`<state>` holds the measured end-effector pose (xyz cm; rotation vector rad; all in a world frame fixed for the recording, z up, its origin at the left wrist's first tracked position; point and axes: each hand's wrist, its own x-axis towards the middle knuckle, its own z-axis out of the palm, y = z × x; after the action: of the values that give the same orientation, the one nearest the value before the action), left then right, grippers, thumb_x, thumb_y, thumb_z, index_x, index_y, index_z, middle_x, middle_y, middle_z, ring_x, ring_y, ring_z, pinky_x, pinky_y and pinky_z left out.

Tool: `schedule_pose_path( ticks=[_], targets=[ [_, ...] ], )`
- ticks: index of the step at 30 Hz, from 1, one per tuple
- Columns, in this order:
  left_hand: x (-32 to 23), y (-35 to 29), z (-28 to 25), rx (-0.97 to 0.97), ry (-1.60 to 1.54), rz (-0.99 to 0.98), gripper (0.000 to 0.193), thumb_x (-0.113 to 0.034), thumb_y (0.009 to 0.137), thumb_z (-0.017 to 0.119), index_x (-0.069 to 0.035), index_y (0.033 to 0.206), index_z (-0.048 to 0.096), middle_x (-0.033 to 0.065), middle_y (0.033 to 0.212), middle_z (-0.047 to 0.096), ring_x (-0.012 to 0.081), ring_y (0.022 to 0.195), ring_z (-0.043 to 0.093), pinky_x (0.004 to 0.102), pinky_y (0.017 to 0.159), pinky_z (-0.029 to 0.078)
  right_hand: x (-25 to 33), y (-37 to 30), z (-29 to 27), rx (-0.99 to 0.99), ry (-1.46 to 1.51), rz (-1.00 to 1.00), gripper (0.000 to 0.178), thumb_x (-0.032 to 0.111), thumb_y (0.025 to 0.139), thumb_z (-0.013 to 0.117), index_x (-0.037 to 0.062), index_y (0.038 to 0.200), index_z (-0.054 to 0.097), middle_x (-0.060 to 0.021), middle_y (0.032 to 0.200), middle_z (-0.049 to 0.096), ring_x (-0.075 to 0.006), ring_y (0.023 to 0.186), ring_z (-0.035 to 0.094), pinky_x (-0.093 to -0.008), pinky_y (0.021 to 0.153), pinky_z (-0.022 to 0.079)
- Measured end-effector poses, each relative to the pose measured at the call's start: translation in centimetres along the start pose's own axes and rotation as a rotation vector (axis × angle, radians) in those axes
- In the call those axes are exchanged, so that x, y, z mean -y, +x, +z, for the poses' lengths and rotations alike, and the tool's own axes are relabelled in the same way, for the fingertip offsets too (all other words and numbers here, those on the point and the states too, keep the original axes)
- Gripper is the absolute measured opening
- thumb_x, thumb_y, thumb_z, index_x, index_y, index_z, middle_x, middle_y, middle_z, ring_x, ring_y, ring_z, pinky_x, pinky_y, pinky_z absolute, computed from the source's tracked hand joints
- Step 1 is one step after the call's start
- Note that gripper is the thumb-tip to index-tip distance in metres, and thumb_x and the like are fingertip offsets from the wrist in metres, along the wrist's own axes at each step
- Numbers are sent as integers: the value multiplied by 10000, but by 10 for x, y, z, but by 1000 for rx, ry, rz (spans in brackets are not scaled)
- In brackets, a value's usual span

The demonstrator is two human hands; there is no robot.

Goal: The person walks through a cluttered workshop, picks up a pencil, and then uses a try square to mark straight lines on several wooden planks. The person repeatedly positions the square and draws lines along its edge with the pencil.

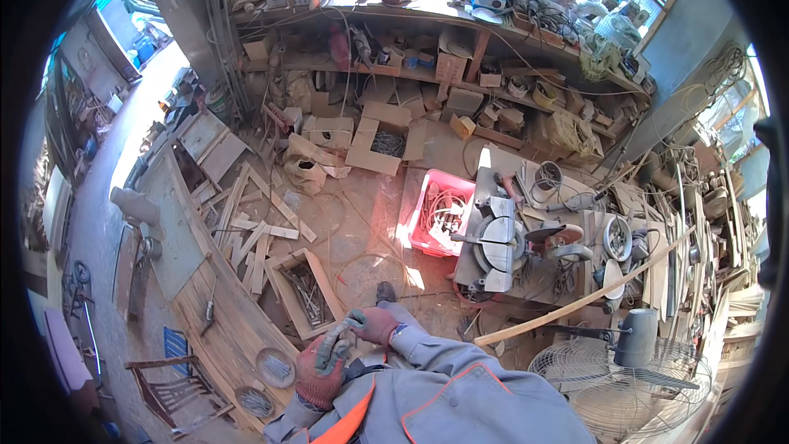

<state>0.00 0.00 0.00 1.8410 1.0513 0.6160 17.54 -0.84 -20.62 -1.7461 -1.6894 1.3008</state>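
Both my hands wear red work gloves with grey-green coated fingers, and they meet in front of my body. My left hand [320, 373] is closed, its fingers bent upward toward the other hand. My right hand [376, 326] is closed too, its fingertips pressed against the left fingers. What lies between them, if anything, is too small to make out. Just beyond them is a wooden box [284, 284] holding long metal pieces. Beside my left arm, a bowl of nails [275, 367] and a second bowl of nails [255, 402] rest on a wooden bench [234, 325].
A miter saw [496, 245] stands on the right-hand bench, beside a red plastic crate [430, 248] with tools. A caged fan [625, 382] is at lower right, near a long wooden strip [567, 300]. Scrap wood [251, 238] and an open carton [385, 141] lie on the floor.
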Motion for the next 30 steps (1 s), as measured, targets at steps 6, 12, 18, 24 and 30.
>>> schedule_pose_path(
  ticks=[6, 12, 18, 24, 30],
  targets=[
    [-11, 156, -26, 180, 22, 57, 461, 15, 885, 617, -10, 1346, 637, 122, 1009, 739, 184, 854, 719, 298, 803, 575, -11, 85, -141, -125, -11, 164, 302, 376, 956, 630, 108, 1076, 703, -185, 1025, 724, -408, 959, 685, -474, 807, 547],
    [-8, 313, -30, 309, 31, 173, 524, 18, 811, 628, -64, 1327, 658, 111, 1027, 737, 247, 911, 742, 329, 833, 585, -66, 149, -220, -232, -2, 327, 323, 377, 959, 630, 96, 1098, 707, -175, 1018, 730, -391, 978, 691, -460, 830, 543],
    [-4, 492, -32, 424, 72, 309, 370, -153, 845, 724, -128, 1214, 712, 109, 1048, 740, 323, 913, 726, 387, 786, 606, -97, 219, -287, -520, 235, 538, 311, 353, 976, 651, 90, 1127, 721, -122, 1023, 759, -274, 953, 731, -377, 846, 559],
    [-14, 631, -46, 484, 36, 482, 354, -266, 866, 745, -173, 1205, 707, 79, 980, 731, 323, 802, 716, 411, 681, 586, -74, 282, -370, -693, 420, 630, 203, 227, 963, 671, 83, 1092, 734, -84, 894, 754, -186, 796, 725, -334, 742, 563],
    [-9, 717, -44, 645, 80, 432, 363, -290, 866, 721, -196, 1214, 675, 49, 1060, 720, 310, 871, 721, 427, 686, 577, -68, 331, -412, -760, 416, 606, 185, 185, 959, 681, 85, 1104, 738, -47, 852, 746, -137, 714, 689, -294, 692, 550]
  ],
)
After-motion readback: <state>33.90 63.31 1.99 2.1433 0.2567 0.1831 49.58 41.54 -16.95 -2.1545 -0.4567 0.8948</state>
